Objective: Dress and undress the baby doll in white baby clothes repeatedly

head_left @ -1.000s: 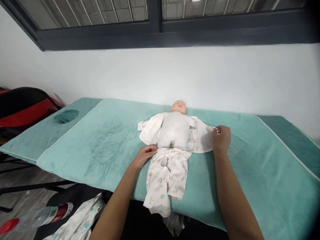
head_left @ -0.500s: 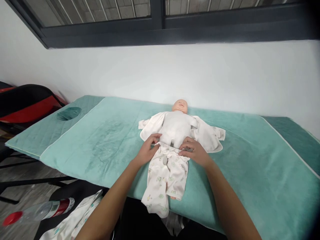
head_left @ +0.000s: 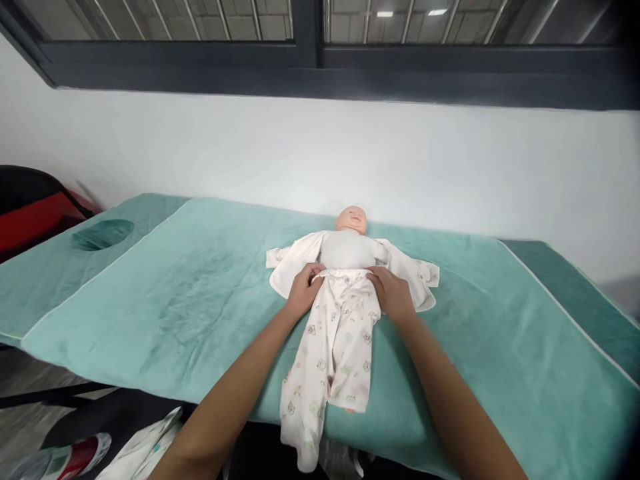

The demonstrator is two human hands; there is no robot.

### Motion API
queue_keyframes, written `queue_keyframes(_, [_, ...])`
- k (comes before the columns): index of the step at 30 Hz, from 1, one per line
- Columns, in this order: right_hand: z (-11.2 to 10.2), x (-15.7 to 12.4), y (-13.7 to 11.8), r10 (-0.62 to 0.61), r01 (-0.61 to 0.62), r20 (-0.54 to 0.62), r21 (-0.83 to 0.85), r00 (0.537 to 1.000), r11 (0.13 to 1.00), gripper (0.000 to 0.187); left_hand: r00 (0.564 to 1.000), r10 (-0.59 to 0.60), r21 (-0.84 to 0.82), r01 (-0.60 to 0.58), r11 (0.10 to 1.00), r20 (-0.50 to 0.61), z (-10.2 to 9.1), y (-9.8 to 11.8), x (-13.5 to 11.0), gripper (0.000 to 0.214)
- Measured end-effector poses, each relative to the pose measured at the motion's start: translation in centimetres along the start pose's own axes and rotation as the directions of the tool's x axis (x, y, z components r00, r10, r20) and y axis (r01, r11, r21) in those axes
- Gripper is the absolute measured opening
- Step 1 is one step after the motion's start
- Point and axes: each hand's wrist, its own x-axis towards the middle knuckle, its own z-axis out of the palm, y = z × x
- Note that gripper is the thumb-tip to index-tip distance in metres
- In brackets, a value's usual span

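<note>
A baby doll (head_left: 351, 219) lies on its back on a green-covered massage table (head_left: 210, 287), its head toward the wall. Its white jacket (head_left: 416, 279) is spread open on both sides of the pale cloth torso (head_left: 347, 250). Printed baby pants (head_left: 343, 333) cover the doll's legs, with the waistband up at the belly. My left hand (head_left: 305, 290) pinches the waistband at its left side. My right hand (head_left: 393, 293) is closed on the waistband's right side, its fingertips partly hidden. One pant leg hangs over the table's front edge.
Behind the table stands a white wall with a dark window frame (head_left: 320, 73). A face hole (head_left: 103, 235) is at the table's left end. At lower left, a plastic bottle (head_left: 75, 460) and a printed cloth (head_left: 145, 447) lie on a black chair (head_left: 115, 420).
Both hands have pulled the waistband up from the hips over the lower torso, covering the gap there. The camera view has shifted a little to the right.
</note>
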Motion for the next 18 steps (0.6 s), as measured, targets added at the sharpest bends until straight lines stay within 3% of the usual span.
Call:
queue_keyframes(3, [0.5, 2.7, 1.0, 0.147, -0.147, -0.003, -0.041, 0.989, 0.988, 0.022, 0.997, 0.048, 0.037, -0.051, 0.998, 0.063, -0.9, 0.5, 1.5, 0.012])
queue_keyframes(5, [1.4, 3.8, 1.4, 0.206, -0.204, -0.037, 0.045, 0.978, 0.978, 0.023, 0.988, 0.130, 0.056, -0.135, 0.989, 0.085, -1.5, 0.8, 2.9, 0.009])
queue_keyframes(8, [2.5, 3.8, 1.5, 0.176, -0.150, -0.136, 0.182, 0.975, 0.972, 0.024, 0.970, 0.210, 0.020, -0.213, 0.977, 0.120, -1.9, 1.0, 4.6, 0.009])
queue_keyframes(10, [2.7, 3.3, 1.5, 0.080, -0.047, -0.164, 0.199, 0.983, 0.979, 0.023, 0.975, 0.180, 0.030, -0.185, 0.982, 0.130, -1.8, 0.8, 5.3, 0.007])
queue_keyframes(12, [2.5, 3.3, 1.4, 0.025, -0.002, -0.121, 0.187, 0.992, 0.982, 0.023, 0.989, 0.117, 0.098, -0.127, 0.987, 0.094, -1.5, 0.3, 5.9, 0.007])
queue_keyframes(15, [2.3, 4.8, 1.7, 0.095, -0.089, -0.058, 0.106, 0.994, 0.990, 0.025, 0.999, 0.036, 0.200, -0.038, 0.979, 0.018, -0.9, -0.6, 7.3, 0.010])
queue_keyframes(18, [2.9, 6.7, 2.1, 0.207, -0.203, -0.080, 0.049, 0.975, 0.978, 0.026, 0.999, -0.037, 0.150, 0.041, 0.988, -0.029, -0.2, -1.3, 8.6, 0.009])
